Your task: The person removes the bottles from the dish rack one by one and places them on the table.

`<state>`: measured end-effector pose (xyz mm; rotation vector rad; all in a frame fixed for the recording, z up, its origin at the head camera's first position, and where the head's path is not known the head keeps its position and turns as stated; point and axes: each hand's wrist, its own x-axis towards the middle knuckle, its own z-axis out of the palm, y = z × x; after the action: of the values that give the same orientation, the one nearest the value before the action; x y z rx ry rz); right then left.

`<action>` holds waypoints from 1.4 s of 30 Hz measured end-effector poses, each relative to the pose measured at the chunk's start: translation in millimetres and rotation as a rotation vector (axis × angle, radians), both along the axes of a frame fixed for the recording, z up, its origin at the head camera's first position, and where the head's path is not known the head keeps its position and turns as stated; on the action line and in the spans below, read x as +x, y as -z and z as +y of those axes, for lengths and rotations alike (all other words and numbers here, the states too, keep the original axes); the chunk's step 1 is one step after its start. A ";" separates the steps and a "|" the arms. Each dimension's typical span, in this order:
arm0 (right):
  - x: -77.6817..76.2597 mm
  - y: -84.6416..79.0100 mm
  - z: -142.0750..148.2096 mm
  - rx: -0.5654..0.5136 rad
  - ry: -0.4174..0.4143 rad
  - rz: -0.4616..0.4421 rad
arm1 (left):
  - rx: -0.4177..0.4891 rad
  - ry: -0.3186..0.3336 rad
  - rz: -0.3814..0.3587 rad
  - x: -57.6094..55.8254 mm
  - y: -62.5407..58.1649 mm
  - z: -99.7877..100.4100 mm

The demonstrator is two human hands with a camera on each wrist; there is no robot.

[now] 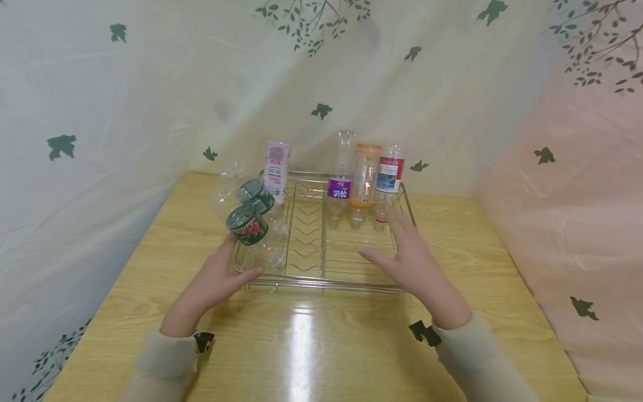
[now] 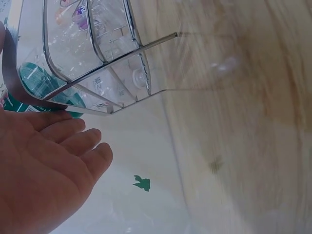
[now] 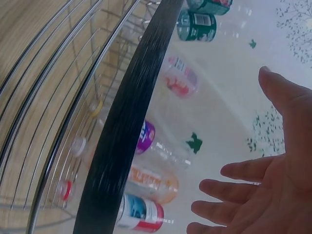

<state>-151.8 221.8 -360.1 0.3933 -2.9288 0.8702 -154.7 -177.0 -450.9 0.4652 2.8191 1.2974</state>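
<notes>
1. Here's the left hand point(image 1: 213, 282) at the near left corner of the wire rack point(image 1: 321, 283), thumb spread from the fingers, pinching nothing; whether it touches the frame, I can't tell.
2. Over in the left wrist view, four loosely straight fingers show beside the rim, but most of the thumb is cut off.
3. And the right hand point(image 1: 414, 262)! Fingers and thumb spread wide, nothing held, over the rack's right side; its outer fingers hide behind the others from the head.
4. Standing neck-down in the rack: purple-label bottle point(image 1: 340, 188), orange-label bottle point(image 1: 365, 178), red-and-blue-label bottle point(image 1: 389, 174). Small print blurs away.
5. Left side: pink-label bottle point(image 1: 276, 173) and two leaning green-label bottles point(image 1: 248, 226), their clear plastic nearly lost against the table point(image 1: 452, 245).
6. Right wrist view: a broad dark bar point(image 3: 126, 126) blocks the bottles' middles.
</notes>
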 end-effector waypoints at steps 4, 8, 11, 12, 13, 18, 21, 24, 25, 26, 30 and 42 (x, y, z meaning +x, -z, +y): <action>-2.5 -1.0 -17.1 -0.005 -0.027 -0.018 | 0.005 0.006 0.020 -0.9 1.4 0.9; -6.1 -2.0 -35.8 -0.009 -0.063 -0.035 | 0.006 0.009 0.019 -1.3 2.5 1.1; -10.2 -3.7 -49.8 0.011 -0.093 -0.011 | 0.003 0.005 0.016 -1.2 2.9 1.5; -11.5 -4.5 -54.2 0.017 -0.103 -0.001 | 0.004 0.004 0.015 -1.1 2.9 1.8; -12.9 -5.5 -58.6 0.024 -0.115 0.006 | 0.003 0.001 0.014 -0.9 3.1 1.7; -17.0 -9.7 -75.1 0.020 -0.162 0.006 | 0.004 -0.004 0.010 -0.2 4.0 1.9; -18.7 -9.4 -81.9 -0.006 -0.179 -0.012 | 0.006 -0.003 0.009 0.2 3.6 2.1; -20.4 -7.2 -87.6 -0.027 -0.181 -0.033 | 0.006 -0.004 0.010 0.3 2.7 2.2; -21.1 -6.5 -89.6 -0.030 -0.184 -0.034 | 0.005 -0.004 0.010 0.3 2.5 2.3; -22.0 -5.5 -91.4 -0.036 -0.184 -0.038 | 0.006 -0.004 0.012 0.2 2.3 2.4; -24.2 -2.6 -99.2 -0.048 -0.188 -0.048 | 0.008 -0.006 0.020 0.7 1.2 2.5; -30.8 2.7 -131.0 -0.061 -0.226 -0.105 | -0.008 -0.015 0.002 1.4 -1.4 2.5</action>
<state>-182.6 90.7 -362.7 0.7064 -2.9841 1.0337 -153.4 -174.5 -449.5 0.4468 2.8332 1.2890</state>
